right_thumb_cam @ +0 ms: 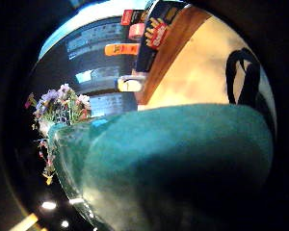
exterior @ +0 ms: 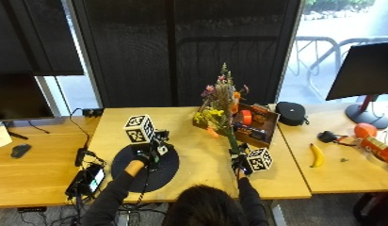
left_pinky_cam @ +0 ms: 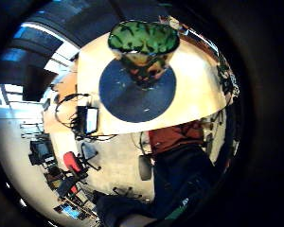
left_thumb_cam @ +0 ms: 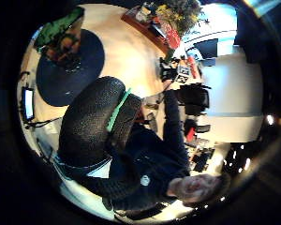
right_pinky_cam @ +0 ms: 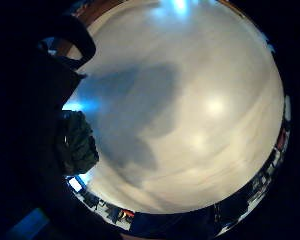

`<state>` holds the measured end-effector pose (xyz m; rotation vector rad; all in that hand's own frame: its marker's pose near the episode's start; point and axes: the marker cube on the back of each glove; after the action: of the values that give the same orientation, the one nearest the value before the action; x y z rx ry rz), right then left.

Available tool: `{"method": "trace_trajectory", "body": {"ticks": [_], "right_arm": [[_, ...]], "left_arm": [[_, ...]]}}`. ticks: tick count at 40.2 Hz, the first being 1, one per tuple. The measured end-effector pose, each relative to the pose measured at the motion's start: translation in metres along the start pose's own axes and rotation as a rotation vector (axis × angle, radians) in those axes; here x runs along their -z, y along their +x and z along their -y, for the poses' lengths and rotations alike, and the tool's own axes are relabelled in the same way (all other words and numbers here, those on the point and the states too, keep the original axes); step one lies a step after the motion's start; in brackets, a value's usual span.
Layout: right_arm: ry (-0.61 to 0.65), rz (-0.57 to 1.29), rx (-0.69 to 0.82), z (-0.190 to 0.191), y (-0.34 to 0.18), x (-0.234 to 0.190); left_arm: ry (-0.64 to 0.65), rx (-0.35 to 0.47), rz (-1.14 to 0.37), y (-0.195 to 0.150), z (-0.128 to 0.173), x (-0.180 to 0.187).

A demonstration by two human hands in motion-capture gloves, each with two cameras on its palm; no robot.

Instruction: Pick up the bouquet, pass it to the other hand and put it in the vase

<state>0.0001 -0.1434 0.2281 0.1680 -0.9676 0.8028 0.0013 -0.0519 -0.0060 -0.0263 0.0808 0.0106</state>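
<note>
— The hands?
— The right hand (exterior: 239,162) grips the bouquet (exterior: 220,109) by its stems, blooms pointing up at frame centre. Whether the left hand (exterior: 144,157) is open or closed, one cannot tell.
— The vase (left_pinky_cam: 143,51)?
— Glossy, flared, on a round dark mat (exterior: 145,162), lower left.

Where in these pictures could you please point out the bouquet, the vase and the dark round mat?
bouquet (exterior: 220,106): outside view, on the flower heads above the right hand.
vase (left_pinky_cam: 143,46): left little finger side palm view, on its green patterned rim.
dark round mat (exterior: 169,165): outside view, on its bare part near the left hand.
</note>
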Motion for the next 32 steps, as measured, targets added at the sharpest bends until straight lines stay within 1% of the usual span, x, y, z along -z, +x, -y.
{"method": "trace_trajectory", "body": {"ticks": [6, 9, 13, 15, 17, 20, 26, 32], "right_arm": [[-0.036, 0.196, 0.179, -0.023, -0.047, 0.019], [-0.053, 0.277, 0.27, -0.034, -0.067, 0.029], [0.003, 0.335, 0.374, -0.018, -0.079, 0.028], [-0.06, 0.389, 0.375, -0.015, -0.085, 0.025], [-0.134, 0.43, 0.354, -0.022, -0.092, 0.026], [-0.194, 0.492, 0.374, -0.035, -0.107, 0.032], [-0.254, 0.556, 0.403, -0.049, -0.126, 0.035], [-0.3, 0.585, 0.447, -0.07, -0.148, 0.035]], "left_arm": [[-0.04, -0.062, -0.269, 0.039, 0.032, 0.025], [-0.055, -0.082, -0.345, 0.051, 0.042, 0.029], [-0.111, -0.114, -0.438, 0.062, 0.052, 0.03], [-0.146, -0.127, -0.501, 0.067, 0.056, 0.03], [-0.17, -0.132, -0.559, 0.071, 0.06, 0.03], [-0.19, -0.138, -0.642, 0.075, 0.066, 0.03], [-0.19, -0.132, -0.765, 0.086, 0.074, 0.032], [-0.206, -0.14, -0.988, 0.106, 0.088, 0.037]]}}
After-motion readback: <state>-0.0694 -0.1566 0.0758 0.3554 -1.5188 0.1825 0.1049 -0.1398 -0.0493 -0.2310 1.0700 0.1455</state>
